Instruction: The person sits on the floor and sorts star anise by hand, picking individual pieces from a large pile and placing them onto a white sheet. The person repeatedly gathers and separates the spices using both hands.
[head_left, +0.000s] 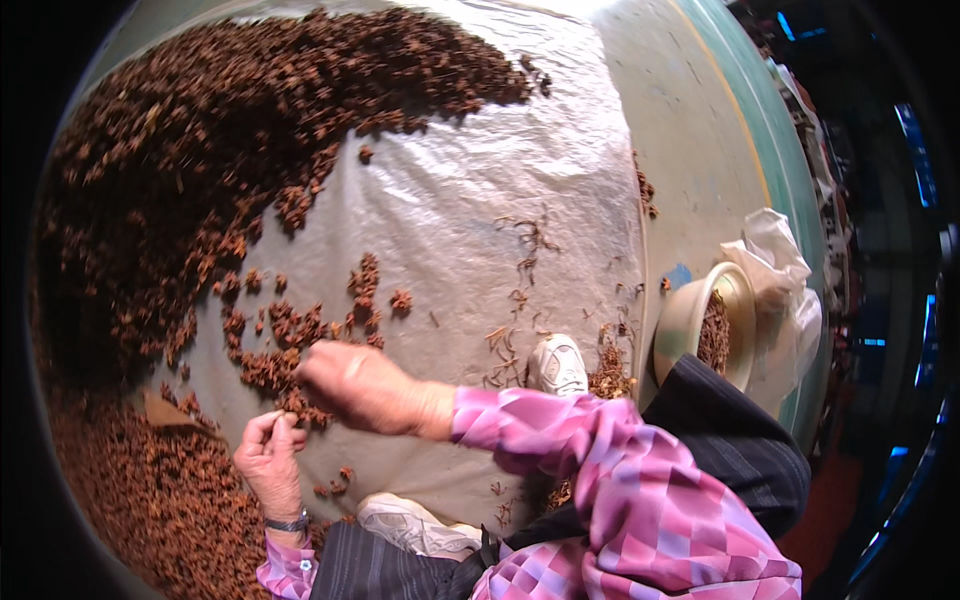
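Note:
Reddish-brown star anise pods (285, 326) lie in small clusters on a pale plastic sheet (450, 247). Over the near edge of these clusters is my right hand (360, 386), its fingers curled downward so that the fingertips are hidden. My left hand (271, 450), with a watch (287, 523) at the wrist, is just below and to the left; its thumb meets the forefinger, and whether something small is between them cannot be told. The two hands are close but apart. Thin brown stems (531, 232) are scattered on the sheet to the right.
A large heap of star anise (225, 97) covers the upper left, and another pile (172, 495) the lower left. At the right, a plastic basin (675, 322) holds brown stems, beside a white plastic bag (776, 255). My shoes (556, 364) rest on the sheet.

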